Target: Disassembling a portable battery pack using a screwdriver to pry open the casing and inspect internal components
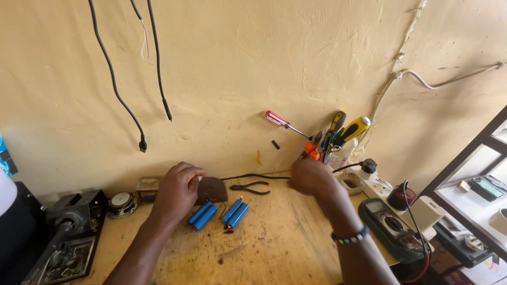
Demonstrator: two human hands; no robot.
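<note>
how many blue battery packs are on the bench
2: one blue battery pack lies just below the left hand, the other sits to its right, nearer the pliers. More could be hidden under the hands.

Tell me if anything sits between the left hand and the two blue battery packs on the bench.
Nothing visible does. The left hand rests on a dark brown block, and the blue battery packs lie right in front of it on bare bench. The pliers lie off to the side.

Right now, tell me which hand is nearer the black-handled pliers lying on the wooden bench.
Right. The right hand hovers just right of the black-handled pliers; the left hand rests further off to their left, on a dark brown block.
</note>
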